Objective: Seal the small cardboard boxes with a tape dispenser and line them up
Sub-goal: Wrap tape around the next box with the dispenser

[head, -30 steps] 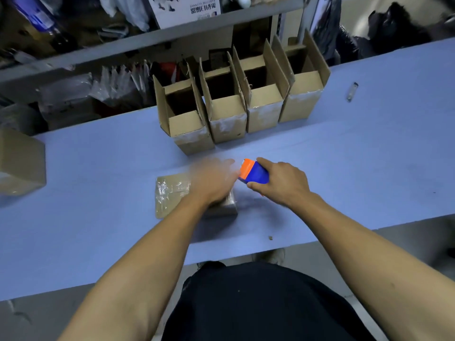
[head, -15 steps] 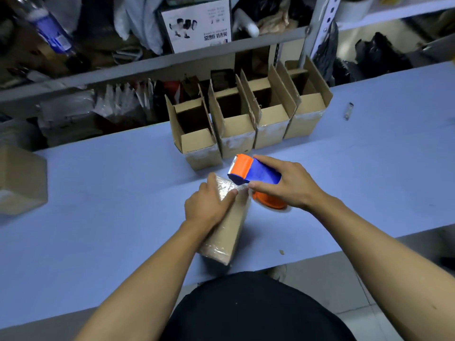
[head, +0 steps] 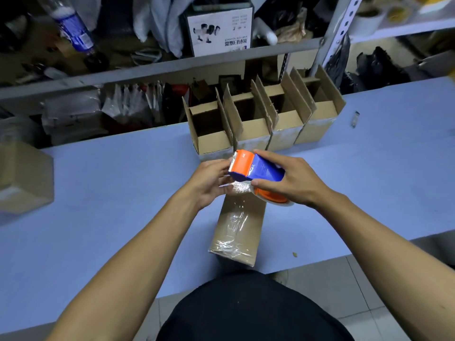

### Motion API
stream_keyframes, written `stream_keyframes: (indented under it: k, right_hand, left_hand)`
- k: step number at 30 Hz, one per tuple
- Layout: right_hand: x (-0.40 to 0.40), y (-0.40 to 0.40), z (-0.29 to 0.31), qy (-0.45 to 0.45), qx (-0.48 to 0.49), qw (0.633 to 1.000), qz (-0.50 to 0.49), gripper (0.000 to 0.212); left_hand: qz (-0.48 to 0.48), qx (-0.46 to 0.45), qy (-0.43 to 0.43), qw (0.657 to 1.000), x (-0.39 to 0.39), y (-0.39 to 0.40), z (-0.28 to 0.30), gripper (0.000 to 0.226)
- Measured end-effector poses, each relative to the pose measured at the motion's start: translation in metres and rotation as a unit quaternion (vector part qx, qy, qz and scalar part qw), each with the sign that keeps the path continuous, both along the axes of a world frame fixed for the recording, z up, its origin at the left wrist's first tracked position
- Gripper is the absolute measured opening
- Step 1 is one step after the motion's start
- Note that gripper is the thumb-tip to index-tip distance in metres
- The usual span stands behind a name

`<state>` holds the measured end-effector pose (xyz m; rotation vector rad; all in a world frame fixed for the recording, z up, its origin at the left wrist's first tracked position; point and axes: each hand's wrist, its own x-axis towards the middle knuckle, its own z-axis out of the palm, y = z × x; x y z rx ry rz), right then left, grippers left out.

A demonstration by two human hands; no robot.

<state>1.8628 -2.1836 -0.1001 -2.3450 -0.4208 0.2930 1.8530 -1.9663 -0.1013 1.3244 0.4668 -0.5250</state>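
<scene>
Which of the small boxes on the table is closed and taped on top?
The box lying right under the hands, at the near table edge: flaps shut, clear tape along its top. The four boxes in the back row stand with flaps up and open.

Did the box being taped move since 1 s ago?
Yes. The taped box has turned from lying crosswise to pointing away from the person, its near end now at the table edge, measured against the row of open boxes.

Both forearms reach forward, hands meeting mid-scene. Right hand [head: 293, 180] curled in a grip (thumb nearest). Left hand [head: 211, 182] palm-up, fingers pinching just left of it.
</scene>
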Motion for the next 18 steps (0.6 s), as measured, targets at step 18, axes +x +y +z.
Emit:
stream_keyframes:
  k: [18]
  right_hand:
    - [-0.019,-0.036,-0.024,-0.035,-0.223,0.974,0.005,0.066]
  left_hand:
    - [0.017,0.277,-0.084,0.957,0.006,-0.001,-0.075,0.026]
